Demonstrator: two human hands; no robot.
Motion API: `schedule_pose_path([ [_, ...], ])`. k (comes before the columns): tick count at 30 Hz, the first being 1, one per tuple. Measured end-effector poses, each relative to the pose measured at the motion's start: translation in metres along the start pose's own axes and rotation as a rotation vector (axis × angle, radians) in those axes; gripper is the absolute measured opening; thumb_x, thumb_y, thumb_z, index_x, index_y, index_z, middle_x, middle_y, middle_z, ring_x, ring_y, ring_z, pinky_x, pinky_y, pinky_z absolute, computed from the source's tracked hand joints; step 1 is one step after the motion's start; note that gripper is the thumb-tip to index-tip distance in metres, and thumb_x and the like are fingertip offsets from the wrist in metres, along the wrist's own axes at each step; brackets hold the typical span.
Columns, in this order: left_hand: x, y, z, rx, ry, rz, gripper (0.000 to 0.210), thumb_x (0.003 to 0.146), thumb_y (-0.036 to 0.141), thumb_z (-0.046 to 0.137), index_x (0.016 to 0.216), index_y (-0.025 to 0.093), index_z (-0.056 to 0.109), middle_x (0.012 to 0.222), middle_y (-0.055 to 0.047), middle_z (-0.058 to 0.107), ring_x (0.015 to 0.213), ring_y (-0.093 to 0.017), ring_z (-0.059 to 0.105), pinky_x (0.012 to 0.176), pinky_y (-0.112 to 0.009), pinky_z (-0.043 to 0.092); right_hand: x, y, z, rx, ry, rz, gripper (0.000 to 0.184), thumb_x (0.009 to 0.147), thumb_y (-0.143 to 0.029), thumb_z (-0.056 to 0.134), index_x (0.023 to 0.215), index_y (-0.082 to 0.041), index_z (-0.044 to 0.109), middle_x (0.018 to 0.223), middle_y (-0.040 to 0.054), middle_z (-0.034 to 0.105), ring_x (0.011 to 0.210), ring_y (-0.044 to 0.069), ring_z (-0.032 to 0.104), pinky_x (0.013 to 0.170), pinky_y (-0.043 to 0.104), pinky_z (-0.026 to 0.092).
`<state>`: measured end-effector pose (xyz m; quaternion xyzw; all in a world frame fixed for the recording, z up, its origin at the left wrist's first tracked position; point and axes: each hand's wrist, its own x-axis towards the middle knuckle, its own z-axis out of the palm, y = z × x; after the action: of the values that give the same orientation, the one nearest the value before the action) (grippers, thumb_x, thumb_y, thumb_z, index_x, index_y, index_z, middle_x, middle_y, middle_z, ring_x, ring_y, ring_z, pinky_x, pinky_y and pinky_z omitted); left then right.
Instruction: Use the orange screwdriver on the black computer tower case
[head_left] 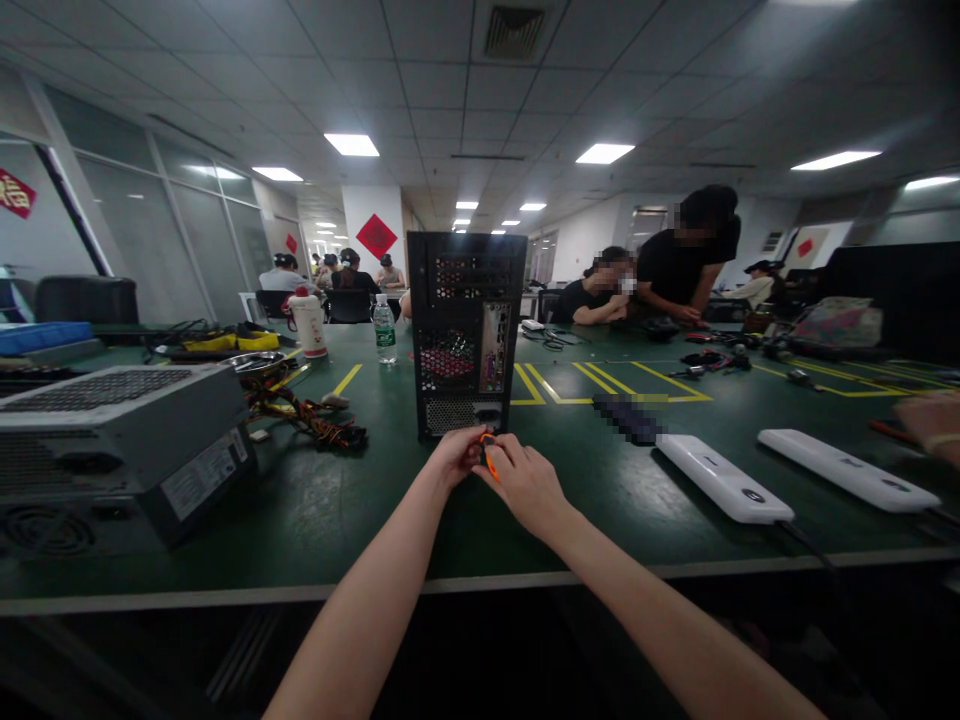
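A black computer case (469,335) stands upright on the green table, its rear panel facing me. At its lower edge, below the power supply grille (454,413), both my hands meet. My right hand (529,487) is closed around a screwdriver (491,463) with an orange and black handle; its tip is hidden by my fingers. My left hand (454,455) has its fingers pinched together beside the screwdriver's front end, close to the case's bottom. Whatever those fingers hold is too small to make out.
Grey power supplies (124,450) are stacked at left, near bundled cables (319,425). A water bottle (385,330) and a white flask (307,322) stand behind. White power strips (724,478) lie at right. Another person's hand (934,420) reaches in at the right edge; people sit and stand beyond.
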<state>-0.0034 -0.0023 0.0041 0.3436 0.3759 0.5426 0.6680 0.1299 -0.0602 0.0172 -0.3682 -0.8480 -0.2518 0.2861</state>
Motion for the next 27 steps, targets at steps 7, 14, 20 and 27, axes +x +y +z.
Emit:
schedule_pose_path([
  [7, 0.002, -0.003, -0.003, -0.006, 0.044, 0.022, 0.016, 0.06, 0.022, 0.064, 0.06, 0.01, 0.054, 0.039, 0.005, 0.039, 0.031, -0.002, 0.03, 0.033, -0.016, 0.016, -0.002, -0.007, -0.002, 0.109, -0.022, -0.088, 0.028, 0.08, -0.021, 0.037, 0.106, -0.013, 0.044, 0.113, 0.0133, 0.044, 0.095, 0.021, 0.046, 0.077, 0.034, 0.036],
  [14, -0.007, 0.003, 0.007, 0.045, 0.111, 0.014, 0.018, 0.065, 0.027, 0.06, 0.067, 0.01, 0.058, 0.048, 0.0, 0.05, 0.04, -0.006, 0.044, 0.036, -0.017, 0.027, 0.001, -0.007, 0.0, 0.075, 0.015, -0.011, 0.024, 0.085, -0.026, 0.034, 0.103, -0.02, 0.047, 0.102, 0.0083, 0.051, 0.081, 0.016, 0.05, 0.071, 0.029, 0.037],
  [20, -0.007, 0.0, 0.005, 0.001, -0.025, -0.027, 0.015, 0.071, 0.023, 0.053, 0.071, 0.009, 0.058, 0.052, 0.0, 0.051, 0.038, -0.004, 0.04, 0.034, -0.015, 0.024, -0.001, -0.002, 0.0, 0.111, 0.066, 0.061, 0.022, 0.084, -0.032, 0.037, 0.095, -0.021, 0.052, 0.1, 0.0066, 0.051, 0.074, 0.013, 0.05, 0.067, 0.026, 0.037],
  [27, -0.005, -0.003, 0.0, 0.014, -0.025, -0.012, 0.016, 0.068, 0.025, 0.056, 0.062, 0.01, 0.054, 0.044, 0.003, 0.044, 0.033, -0.003, 0.034, 0.032, -0.016, 0.018, -0.003, -0.005, -0.002, 0.167, 0.013, -0.057, 0.026, 0.08, -0.025, 0.039, 0.104, -0.016, 0.047, 0.114, 0.0106, 0.045, 0.093, 0.019, 0.047, 0.078, 0.033, 0.037],
])
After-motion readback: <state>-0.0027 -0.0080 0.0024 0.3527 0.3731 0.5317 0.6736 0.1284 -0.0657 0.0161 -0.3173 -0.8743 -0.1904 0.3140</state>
